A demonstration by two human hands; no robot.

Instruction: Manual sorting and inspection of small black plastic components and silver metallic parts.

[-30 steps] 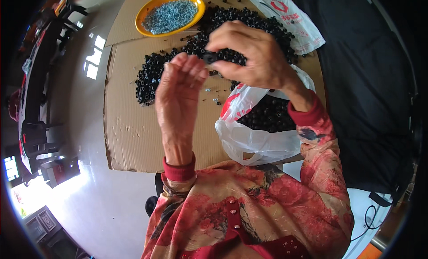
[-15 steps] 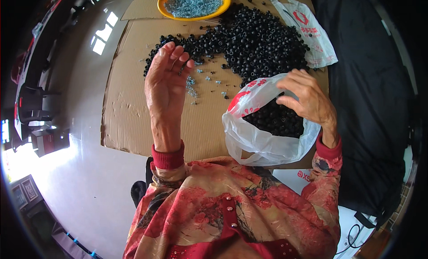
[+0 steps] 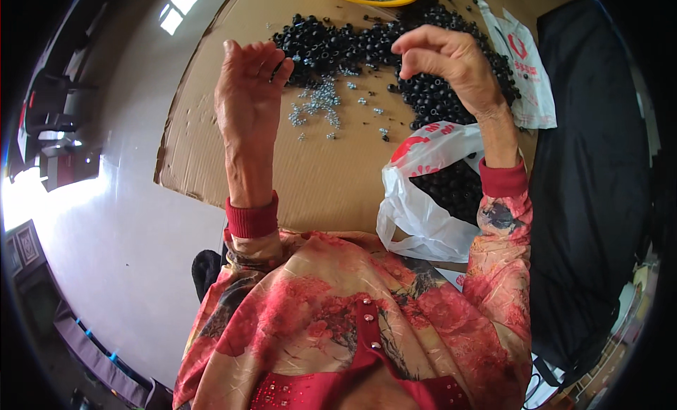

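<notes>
Her left hand (image 3: 247, 82) is raised with fingers loosely curled, holding nothing I can see, above the scattered small silver screws (image 3: 317, 103). The right hand (image 3: 448, 61) hovers, fingers bent and seemingly empty, over the heap of black plastic caps (image 3: 423, 93) on the cardboard sheet (image 3: 233, 156), just beyond the white plastic bag (image 3: 416, 219).

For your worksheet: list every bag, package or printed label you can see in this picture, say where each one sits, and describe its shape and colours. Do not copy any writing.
White plastic bag: open, crumpled, on the cardboard by the right forearm; red printing on its rim, black parts inside.
Flat white plastic packet: lying at the cardboard's right edge, beyond the right hand; oblong, with a red emblem and red print.
No signs or screens are visible.
</notes>
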